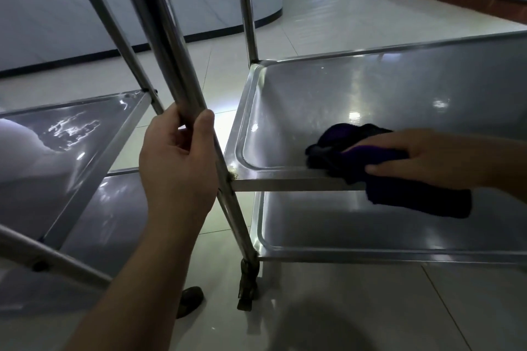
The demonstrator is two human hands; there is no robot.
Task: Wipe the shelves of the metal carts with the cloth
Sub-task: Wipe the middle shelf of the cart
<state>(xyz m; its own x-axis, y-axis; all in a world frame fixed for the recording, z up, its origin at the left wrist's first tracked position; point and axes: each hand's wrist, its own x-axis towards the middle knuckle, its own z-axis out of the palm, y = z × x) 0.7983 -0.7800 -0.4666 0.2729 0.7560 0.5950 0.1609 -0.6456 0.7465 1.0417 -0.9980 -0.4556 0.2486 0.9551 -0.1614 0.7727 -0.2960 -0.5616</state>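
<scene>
Left hand (176, 162) gripping cart post (168, 37); right hand (427, 157) flat, fingers straight, pressing cloth (370, 162) in shelf (342, 94).

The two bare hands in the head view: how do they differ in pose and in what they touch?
The left hand has its fingers curled round the upright steel cart post; the right hand lies flat, with straight fingers pressing the dark purple cloth. The left hand is raised at the cart corner; the right hand rests low on the middle steel shelf. Both are bare and touch the same cart.
</scene>
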